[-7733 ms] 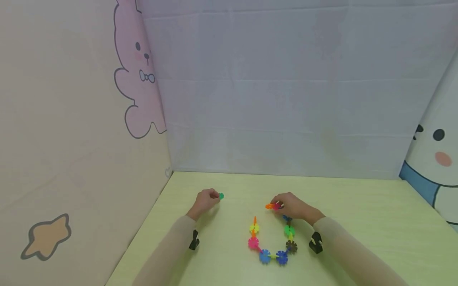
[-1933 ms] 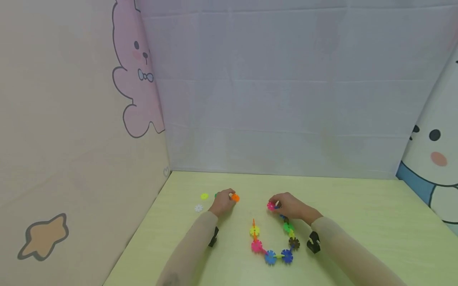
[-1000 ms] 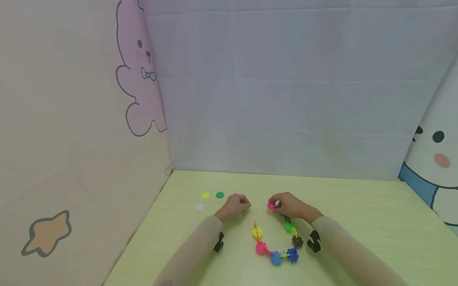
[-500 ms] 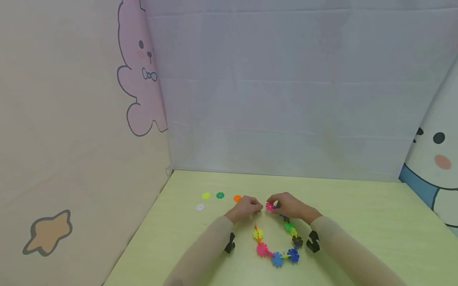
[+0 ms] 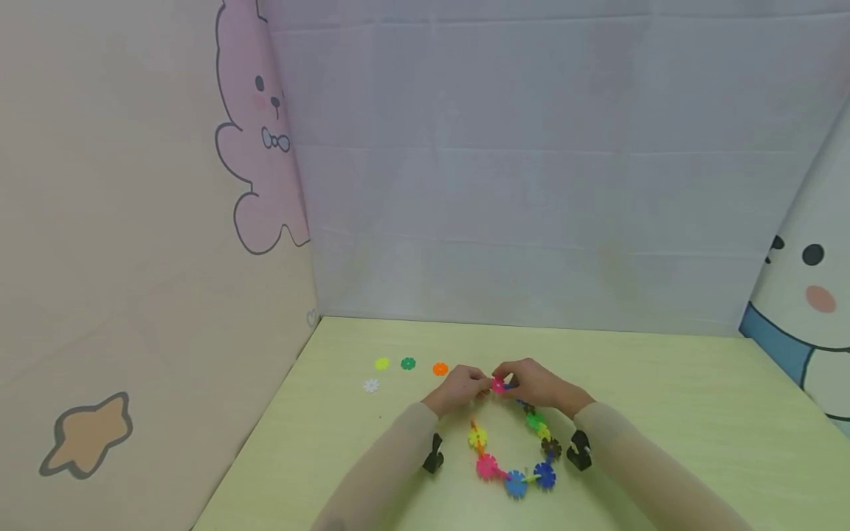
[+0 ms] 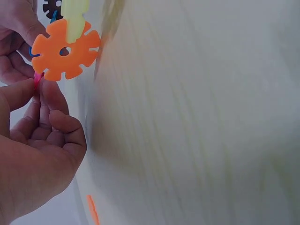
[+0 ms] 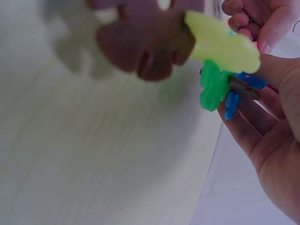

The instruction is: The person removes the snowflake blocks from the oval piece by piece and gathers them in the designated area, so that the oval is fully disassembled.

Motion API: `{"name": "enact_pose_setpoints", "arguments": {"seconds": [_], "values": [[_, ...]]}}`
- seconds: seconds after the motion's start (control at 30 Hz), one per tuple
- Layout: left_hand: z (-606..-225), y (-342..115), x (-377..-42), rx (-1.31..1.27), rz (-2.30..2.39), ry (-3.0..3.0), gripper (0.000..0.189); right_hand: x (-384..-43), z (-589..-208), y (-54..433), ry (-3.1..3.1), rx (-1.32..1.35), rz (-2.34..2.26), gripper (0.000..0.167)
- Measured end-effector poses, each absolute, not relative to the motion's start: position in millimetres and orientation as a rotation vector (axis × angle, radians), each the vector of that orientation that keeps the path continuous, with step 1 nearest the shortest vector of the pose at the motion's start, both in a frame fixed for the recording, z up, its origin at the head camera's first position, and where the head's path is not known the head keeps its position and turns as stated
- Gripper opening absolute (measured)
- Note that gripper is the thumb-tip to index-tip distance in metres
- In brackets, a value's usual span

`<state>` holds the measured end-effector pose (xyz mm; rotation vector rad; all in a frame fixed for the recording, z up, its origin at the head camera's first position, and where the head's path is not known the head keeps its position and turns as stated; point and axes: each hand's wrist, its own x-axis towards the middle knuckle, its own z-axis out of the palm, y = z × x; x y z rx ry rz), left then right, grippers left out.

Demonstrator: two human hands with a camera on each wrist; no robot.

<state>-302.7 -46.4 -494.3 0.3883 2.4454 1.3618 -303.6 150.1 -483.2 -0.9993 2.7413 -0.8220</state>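
Observation:
A chain of notched plastic snowflake discs (image 5: 516, 483) curves in a loop on the table. At its far end is a pink snowflake disc (image 5: 498, 385), between both hands. My left hand (image 5: 460, 387) pinches that disc's edge between thumb and forefinger, seen in the left wrist view. My right hand (image 5: 539, 383) grips the chain's end, its fingers round the blue discs (image 7: 231, 103) beside the pink one. The chain's other end, with an orange disc (image 6: 65, 54) joined to a yellow one, stands near my left hand.
Loose yellow (image 5: 381, 363), green (image 5: 408, 363), orange (image 5: 440, 369) and white (image 5: 372, 386) snowflake discs lie at the back left of the pale table (image 5: 664, 398). A white cloth (image 5: 531, 184) hangs behind; a printed wall (image 5: 153, 258) borders the left side.
My left hand has let go of the loose orange disc, which now lies on the table, and has moved right to pinch the pink disc. The right hand keeps its hold, shifting slightly left.

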Motion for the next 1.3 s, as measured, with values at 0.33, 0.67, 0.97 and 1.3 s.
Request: {"name": "enact_pose_setpoints", "arguments": {"seconds": [0.33, 0.67, 0.97, 1.3], "values": [[-493.7, -49.1, -302.5, 0.338, 1.373, 2.430, 0.024, -297.9, -484.9, 153.4, 2.757, -0.802, -0.789, 0.040], [-493.4, -56.8, -299.9, 0.317, 1.454, 2.411, 0.024, -297.2, -480.7, 161.4, 2.769, -0.901, -0.752, 0.028], [-494.9, -61.1, -301.2, 0.311, 1.365, 2.394, 0.024, -303.0, -483.1, 163.3, 2.772, -1.026, -0.720, 0.024], [-494.6, -63.8, -301.8, 0.336, 1.380, 2.329, 0.021, -305.0, -479.8, 161.8, 2.752, -1.075, -0.729, 0.020]]}}
